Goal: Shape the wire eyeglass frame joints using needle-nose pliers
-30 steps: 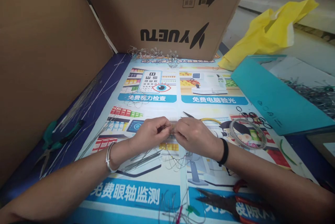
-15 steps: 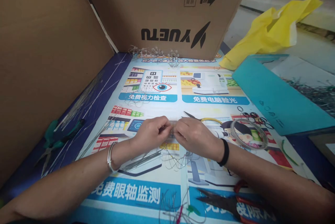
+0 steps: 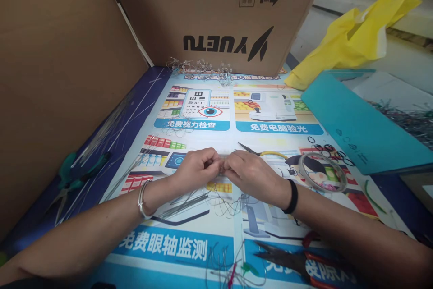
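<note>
My left hand (image 3: 199, 166) and my right hand (image 3: 253, 174) meet over the poster, fingertips almost touching. Both are closed in a pinch on what looks like thin wire, mostly hidden by the fingers. Just below them are thin wire loops (image 3: 228, 205); whether these join the held piece I cannot tell. A bundle of straight wires (image 3: 186, 203) lies under my left wrist. Behind my right hand rest pointed pliers (image 3: 250, 149) with a yellow handle, partly covered. To its right is a clear round dish (image 3: 323, 172) with black rings (image 3: 328, 148) around it.
Red-handled cutters (image 3: 287, 259) and tangled wires (image 3: 233, 266) lie at the near edge. Green-handled pliers (image 3: 69, 176) lie at left beside long wires (image 3: 104, 129). Cardboard walls (image 3: 209, 5) stand behind and left. A teal box (image 3: 358, 131) of wire pieces and yellow cloth (image 3: 352, 45) are right.
The hands stay together in nearly the same place. The fingers of both have shifted slightly at the pinch. The view has moved very little.
</note>
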